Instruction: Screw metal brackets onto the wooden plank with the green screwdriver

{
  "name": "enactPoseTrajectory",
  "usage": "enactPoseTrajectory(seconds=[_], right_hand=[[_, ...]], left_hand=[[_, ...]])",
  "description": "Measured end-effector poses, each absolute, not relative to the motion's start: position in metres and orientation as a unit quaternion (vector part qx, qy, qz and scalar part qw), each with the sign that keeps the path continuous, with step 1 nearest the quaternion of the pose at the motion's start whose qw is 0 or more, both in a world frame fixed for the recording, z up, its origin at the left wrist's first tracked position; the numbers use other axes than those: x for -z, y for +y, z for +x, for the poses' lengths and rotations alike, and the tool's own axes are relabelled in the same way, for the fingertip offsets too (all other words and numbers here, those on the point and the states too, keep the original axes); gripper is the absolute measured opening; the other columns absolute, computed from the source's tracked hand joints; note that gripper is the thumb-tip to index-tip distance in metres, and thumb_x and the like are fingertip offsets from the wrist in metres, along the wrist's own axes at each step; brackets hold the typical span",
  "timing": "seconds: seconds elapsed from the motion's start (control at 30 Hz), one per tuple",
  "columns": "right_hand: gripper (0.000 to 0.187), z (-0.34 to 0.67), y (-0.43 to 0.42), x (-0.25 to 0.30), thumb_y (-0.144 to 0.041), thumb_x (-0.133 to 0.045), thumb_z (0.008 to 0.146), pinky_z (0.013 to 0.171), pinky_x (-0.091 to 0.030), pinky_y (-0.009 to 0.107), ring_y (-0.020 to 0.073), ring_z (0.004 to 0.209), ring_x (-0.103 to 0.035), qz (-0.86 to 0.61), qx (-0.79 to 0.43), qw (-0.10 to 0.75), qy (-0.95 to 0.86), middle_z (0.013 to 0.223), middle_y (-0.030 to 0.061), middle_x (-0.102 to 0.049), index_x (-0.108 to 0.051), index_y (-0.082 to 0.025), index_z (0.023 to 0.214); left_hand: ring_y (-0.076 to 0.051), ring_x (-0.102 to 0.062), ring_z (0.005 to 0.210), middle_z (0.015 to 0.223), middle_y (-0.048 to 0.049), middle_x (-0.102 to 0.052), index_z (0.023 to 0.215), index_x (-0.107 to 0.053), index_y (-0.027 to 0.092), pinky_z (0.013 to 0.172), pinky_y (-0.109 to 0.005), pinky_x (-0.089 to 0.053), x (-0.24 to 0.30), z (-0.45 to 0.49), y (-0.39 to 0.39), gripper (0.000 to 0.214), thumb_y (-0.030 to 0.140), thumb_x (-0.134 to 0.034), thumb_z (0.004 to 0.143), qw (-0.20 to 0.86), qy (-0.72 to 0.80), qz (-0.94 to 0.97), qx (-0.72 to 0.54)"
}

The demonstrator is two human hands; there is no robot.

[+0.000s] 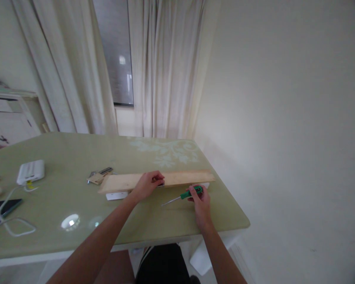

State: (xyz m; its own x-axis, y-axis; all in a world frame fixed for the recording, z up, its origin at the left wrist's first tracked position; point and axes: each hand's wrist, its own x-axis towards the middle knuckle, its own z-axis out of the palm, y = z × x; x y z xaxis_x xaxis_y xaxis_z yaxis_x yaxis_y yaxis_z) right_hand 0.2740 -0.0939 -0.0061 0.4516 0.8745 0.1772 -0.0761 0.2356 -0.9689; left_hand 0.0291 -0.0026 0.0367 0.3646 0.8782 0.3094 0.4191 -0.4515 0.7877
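Observation:
A long pale wooden board [177,178] lies flat across the green table [77,157], resting on small white blocks [116,195]. My left hand [148,184] rests on the board's middle, fingers curled over a small dark thing at its edge that I cannot make out. My right hand [200,200] grips the green handle of a screwdriver [182,195], just in front of the board's right part. The screwdriver's metal shaft points left and lies low over the tabletop.
Keys and a tag [99,175] lie at the board's left end. A white power bank [31,171] with a white cable [8,215] and a dark phone [1,210] sit at the left. The table's right edge is near the wall; curtains hang behind.

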Motion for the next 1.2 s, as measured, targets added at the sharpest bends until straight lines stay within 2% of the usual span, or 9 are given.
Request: enactPoseTrajectory(seconds=[0.17, 0.37, 0.53, 0.63, 0.7, 0.77, 1.0, 1.2], right_hand=[[0.045, 0.274, -0.093, 0.004, -0.060, -0.081, 0.080, 0.064, -0.060, 0.032, 0.0233, 0.083, -0.074, -0.514, -0.344, 0.680, -0.394, 0.090, 0.0062, -0.077, -0.064, -0.022, 0.097], [0.045, 0.271, -0.097, -0.001, -0.059, -0.081, 0.079, 0.062, -0.060, 0.035, 0.0244, 0.079, -0.073, -0.505, -0.313, 0.695, -0.404, 0.086, 0.0063, -0.075, -0.063, -0.022, 0.095], [0.048, 0.272, -0.085, -0.049, -0.053, -0.082, 0.081, 0.070, -0.059, 0.032, 0.0203, 0.081, -0.070, -0.477, -0.212, 0.740, -0.423, 0.095, 0.0034, -0.070, -0.061, -0.026, 0.114], [0.040, 0.265, -0.062, -0.097, -0.052, -0.078, 0.085, 0.064, -0.056, 0.029, 0.0178, 0.071, -0.065, -0.465, -0.125, 0.684, -0.547, 0.085, 0.0010, -0.066, -0.064, -0.028, 0.115], [0.037, 0.255, -0.044, -0.124, -0.053, -0.076, 0.086, 0.067, -0.057, 0.028, 0.0169, 0.069, -0.066, -0.445, -0.110, 0.638, -0.618, 0.081, -0.0001, -0.066, -0.066, -0.028, 0.112], [0.035, 0.245, -0.028, -0.141, -0.054, -0.075, 0.087, 0.063, -0.054, 0.026, 0.0158, 0.065, -0.064, -0.428, -0.108, 0.609, -0.658, 0.079, -0.0008, -0.067, -0.066, -0.028, 0.108], [0.032, 0.229, -0.009, -0.150, -0.051, -0.074, 0.088, 0.062, -0.052, 0.024, 0.0146, 0.062, -0.063, -0.405, -0.079, 0.556, -0.721, 0.076, -0.0026, -0.066, -0.069, -0.030, 0.111], [0.029, 0.229, -0.008, -0.151, -0.046, -0.076, 0.088, 0.063, -0.051, 0.025, 0.0148, 0.061, -0.062, -0.407, -0.076, 0.551, -0.725, 0.077, -0.0026, -0.066, -0.069, -0.030, 0.111]], left_hand=[[-0.023, -0.075, 0.088, 0.092, -0.0054, -0.081, 0.094, -0.078, 0.023, 0.082, -0.033, -0.055, -0.034, 0.030, -0.002, 0.019, 0.038, -0.067, 0.090, 0.268, 0.424, 0.788, -0.357], [-0.024, -0.072, 0.097, 0.100, -0.0070, -0.081, 0.097, -0.080, 0.023, 0.089, -0.035, -0.054, -0.031, 0.027, -0.004, 0.018, 0.037, -0.070, 0.091, 0.200, 0.412, 0.817, -0.350], [-0.026, -0.072, 0.096, 0.099, -0.0064, -0.081, 0.099, -0.080, 0.024, 0.091, -0.039, -0.053, -0.024, 0.029, -0.009, 0.017, 0.038, -0.074, 0.090, 0.133, 0.408, 0.829, -0.358], [-0.026, -0.072, 0.099, 0.099, -0.0063, -0.082, 0.099, -0.079, 0.025, 0.092, -0.040, -0.053, -0.018, 0.031, -0.012, 0.017, 0.039, -0.073, 0.092, 0.095, 0.401, 0.834, -0.368], [-0.026, -0.072, 0.098, 0.100, -0.0065, -0.081, 0.103, -0.079, 0.025, 0.092, -0.040, -0.053, -0.013, 0.032, -0.015, 0.018, 0.038, -0.071, 0.095, 0.071, 0.394, 0.835, -0.376], [-0.026, -0.073, 0.098, 0.103, -0.0079, -0.081, 0.108, -0.078, 0.025, 0.092, -0.041, -0.052, -0.008, 0.033, -0.019, 0.020, 0.038, -0.067, 0.097, 0.048, 0.392, 0.832, -0.388], [-0.025, -0.074, 0.097, 0.100, -0.0079, -0.082, 0.112, -0.076, 0.024, 0.090, -0.040, -0.052, 0.004, 0.035, -0.024, 0.021, 0.037, -0.062, 0.102, -0.006, 0.374, 0.831, -0.412], [-0.025, -0.075, 0.096, 0.101, -0.0069, -0.082, 0.114, -0.075, 0.022, 0.090, -0.039, -0.051, 0.007, 0.035, -0.021, 0.021, 0.035, -0.062, 0.103, -0.022, 0.363, 0.832, -0.419]])
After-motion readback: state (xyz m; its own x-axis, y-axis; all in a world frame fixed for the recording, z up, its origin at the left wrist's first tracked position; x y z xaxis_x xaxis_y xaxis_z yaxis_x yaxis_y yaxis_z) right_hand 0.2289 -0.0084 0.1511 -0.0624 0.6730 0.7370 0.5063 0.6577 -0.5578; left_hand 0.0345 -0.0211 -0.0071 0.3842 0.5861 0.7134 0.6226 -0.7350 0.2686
